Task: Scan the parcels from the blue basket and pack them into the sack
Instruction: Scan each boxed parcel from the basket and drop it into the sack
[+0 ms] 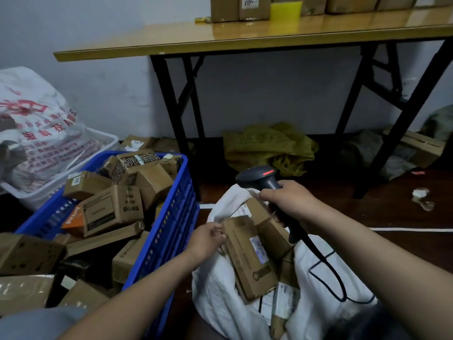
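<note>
2 hands work: the left hand (pixel 208 238) pinches the top corner of a long box (pixel 250 256) lying in the sack (pixel 220 303) mouth, and the right hand (pixel 291 200) grips the scanner (pixel 259 179). Best to let the box slide flat onto the others without snagging the cloth. 1 basket (pixel 169 229), just left of the sack, holds over 10 parcels (pixel 112 209); at least 3 show in the sack.

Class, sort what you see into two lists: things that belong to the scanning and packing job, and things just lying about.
Job: blue basket, parcels in it, scanner in the right hand, long parcel held by the left hand, white sack.
Lying about: folding table, boxes on it, olive bag, printed bag, crumpled wrapper.
</note>
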